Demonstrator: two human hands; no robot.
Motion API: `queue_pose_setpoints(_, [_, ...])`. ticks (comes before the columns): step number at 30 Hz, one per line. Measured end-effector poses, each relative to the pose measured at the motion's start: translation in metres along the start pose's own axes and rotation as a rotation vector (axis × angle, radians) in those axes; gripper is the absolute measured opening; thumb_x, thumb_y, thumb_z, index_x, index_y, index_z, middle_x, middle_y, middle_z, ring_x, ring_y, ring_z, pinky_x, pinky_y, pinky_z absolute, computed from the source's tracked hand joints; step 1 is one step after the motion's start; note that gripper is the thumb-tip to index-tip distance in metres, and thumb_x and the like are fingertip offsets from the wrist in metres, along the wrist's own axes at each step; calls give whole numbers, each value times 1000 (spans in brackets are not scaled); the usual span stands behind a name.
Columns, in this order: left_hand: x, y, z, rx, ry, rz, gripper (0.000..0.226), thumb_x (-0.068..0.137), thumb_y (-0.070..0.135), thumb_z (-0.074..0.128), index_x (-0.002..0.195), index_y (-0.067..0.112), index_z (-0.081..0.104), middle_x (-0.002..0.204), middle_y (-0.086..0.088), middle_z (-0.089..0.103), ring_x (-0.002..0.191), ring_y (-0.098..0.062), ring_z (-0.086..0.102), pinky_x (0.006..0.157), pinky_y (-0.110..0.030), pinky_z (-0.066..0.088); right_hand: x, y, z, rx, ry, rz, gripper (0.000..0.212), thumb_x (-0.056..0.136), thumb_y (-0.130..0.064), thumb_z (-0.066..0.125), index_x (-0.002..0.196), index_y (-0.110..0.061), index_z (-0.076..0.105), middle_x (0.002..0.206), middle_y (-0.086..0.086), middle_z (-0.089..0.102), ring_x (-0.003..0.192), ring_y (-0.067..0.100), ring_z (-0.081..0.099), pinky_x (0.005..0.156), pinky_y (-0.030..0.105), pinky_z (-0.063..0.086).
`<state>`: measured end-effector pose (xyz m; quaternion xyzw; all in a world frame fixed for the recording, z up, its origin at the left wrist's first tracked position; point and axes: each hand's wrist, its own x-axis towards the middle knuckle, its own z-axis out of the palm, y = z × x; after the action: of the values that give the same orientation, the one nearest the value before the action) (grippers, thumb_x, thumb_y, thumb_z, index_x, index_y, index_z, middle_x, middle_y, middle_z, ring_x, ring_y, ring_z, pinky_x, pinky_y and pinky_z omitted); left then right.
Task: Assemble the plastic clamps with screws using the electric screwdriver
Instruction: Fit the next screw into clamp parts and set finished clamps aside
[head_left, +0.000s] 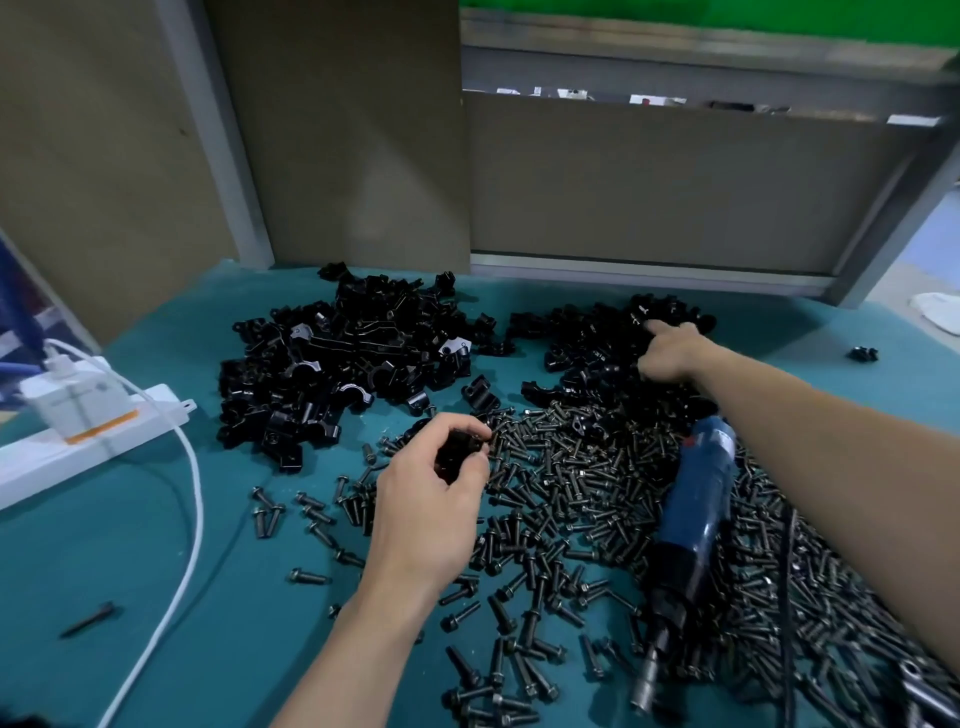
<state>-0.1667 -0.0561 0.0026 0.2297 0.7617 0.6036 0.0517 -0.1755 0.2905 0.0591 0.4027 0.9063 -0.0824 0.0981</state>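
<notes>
My left hand (428, 499) grips a black plastic clamp part (457, 449) above the spread of dark screws (561, 499). My right hand (670, 348) reaches far over the right pile of black clamp parts (587, 332), its fingertips on a piece at the pile's back; whether it holds one is hidden. A larger pile of black clamp parts (337, 364) lies at the middle left. The blue electric screwdriver (691, 514) lies on the screws under my right forearm, its bit end pointing toward me.
A white power strip (88, 431) with a plugged adapter sits at the left, its white cable (192, 519) curving across the green mat (130, 519). A single clamp (863, 354) lies far right. Brown boards and a metal frame close off the back.
</notes>
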Motion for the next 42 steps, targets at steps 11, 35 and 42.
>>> queue_pose_setpoints(11, [1, -6, 1, 27, -17, -6, 23, 101, 21, 66, 98, 44, 66, 76, 4, 67, 42, -3, 41, 40, -19, 37, -37, -23, -3, -141, -27, -346, 56, 94, 5, 50, 135, -32, 56, 103, -3, 59, 66, 9, 48, 48, 21, 34])
queue_pose_setpoints(35, [-5, 3, 3, 117, -27, 12, 28, 98, 19, 69, 96, 48, 68, 83, 12, 73, 67, -22, 66, 53, -38, 51, -169, -42, 37, 720, 100, -395, 20, 95, -23, 73, 111, -31, 64, 58, 1, 71, 45, 8, 64, 42, 15, 42])
queue_pose_setpoints(42, [-7, 4, 3, 126, -33, 26, 30, 98, 17, 70, 96, 48, 68, 86, 17, 73, 73, -17, 67, 58, -35, 54, -165, -39, 38, 1293, 88, -198, 58, 96, 16, 56, 144, -16, 50, 112, 17, 67, 75, 24, 71, 65, 32, 62])
